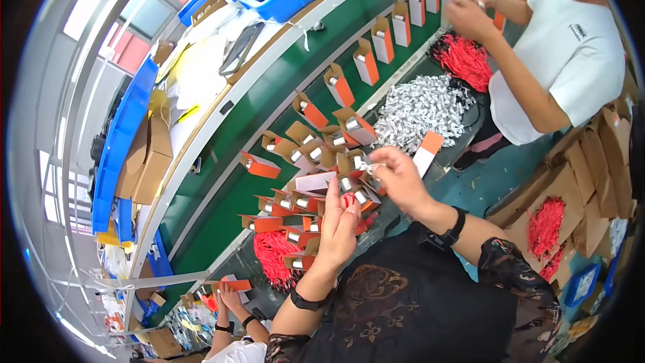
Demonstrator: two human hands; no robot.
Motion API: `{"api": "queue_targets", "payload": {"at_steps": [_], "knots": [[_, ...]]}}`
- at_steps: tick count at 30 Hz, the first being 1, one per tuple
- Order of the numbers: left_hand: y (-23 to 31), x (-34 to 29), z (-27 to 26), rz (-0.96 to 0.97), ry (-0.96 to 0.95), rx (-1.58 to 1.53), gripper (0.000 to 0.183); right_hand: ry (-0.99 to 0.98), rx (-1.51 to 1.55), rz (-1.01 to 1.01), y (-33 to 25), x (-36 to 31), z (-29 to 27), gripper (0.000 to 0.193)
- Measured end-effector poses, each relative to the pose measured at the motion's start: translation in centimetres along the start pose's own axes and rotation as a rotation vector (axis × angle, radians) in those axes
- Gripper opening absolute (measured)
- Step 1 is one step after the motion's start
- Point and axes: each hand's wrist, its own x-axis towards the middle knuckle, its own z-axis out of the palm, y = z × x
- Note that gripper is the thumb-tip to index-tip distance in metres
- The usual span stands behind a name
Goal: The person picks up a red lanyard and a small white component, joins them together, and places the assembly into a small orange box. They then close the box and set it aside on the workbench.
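Observation:
My left hand (338, 232) is raised over a cluster of boxes, index finger stretched up, with a small red piece (347, 199) held between thumb and fingers. It looks like the cords in the red cord pile (274, 255) beside it. Just to the right, my right hand (401, 179) pinches a small silver-white piece (366, 167), similar to those in the silver-white heap (423, 113) beyond it. Under and around both hands stand several open orange-and-white boxes (261, 167) with brown flaps, many with a silvery cylinder inside.
A green conveyor belt (232, 141) carries a row of open boxes (366, 62). Across to the right, a co-worker in a white shirt (571, 60) works beside another red cord pile (463, 60). At lower left are a second co-worker's hands (228, 299). Blue trays (295, 0) rest on the shelf.

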Motion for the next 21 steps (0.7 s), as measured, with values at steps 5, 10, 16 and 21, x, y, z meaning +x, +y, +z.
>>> {"api": "queue_targets", "payload": {"at_steps": [5, 10, 16, 21], "knots": [[0.0, -0.3, -0.6, 0.202, 0.042, 0.294, 0.070, -0.284, -0.283, -0.175, -0.1, -2.0, 2.9, 0.024], [-0.6, -0.7, -2.9, 0.132, 0.090, 0.259, 0.073, -0.390, -0.297, -0.205, -1.0, -2.7, 3.3, 0.022], [0.8, -1.1, -3.4, -0.077, 0.009, 0.195, 0.068, -0.478, -0.330, -0.280, -1.4, -1.4, 3.0, 0.010], [-1.4, -2.3, -4.9, 0.021, 0.029, 0.178, 0.022, -0.184, -0.342, -0.402, -4.3, 0.3, 3.2, 0.008]]}}
